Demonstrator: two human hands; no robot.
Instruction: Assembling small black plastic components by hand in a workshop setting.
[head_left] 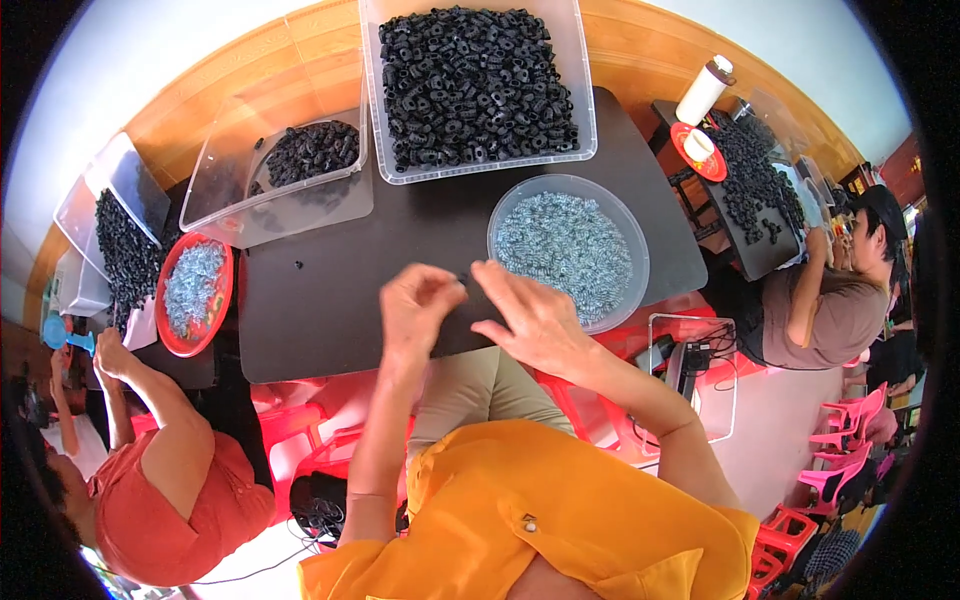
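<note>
Over the dark table [330, 310] my left hand [412, 305] is closed in a pinch, with a small black plastic piece [462, 278] at its fingertips. Facing it, my right hand [535, 318] has its thumb and fingers apart, the fingertips close to that piece; I see nothing held in it. Just beyond my right hand stands a round clear tub [642, 262] full of small, clear bluish plastic pieces [565, 250]. A large clear bin [588, 100] heaped with ribbed black plastic pieces [475, 85] is at the far side.
Left of the bin, a tilted clear box [225, 205] holds fewer black pieces. A red tray [230, 290] of clear pieces lies at the left. Co-workers sit on both sides, one in a red shirt [190, 500], one in a brown shirt [830, 320]. Red stools [290, 430] stand below.
</note>
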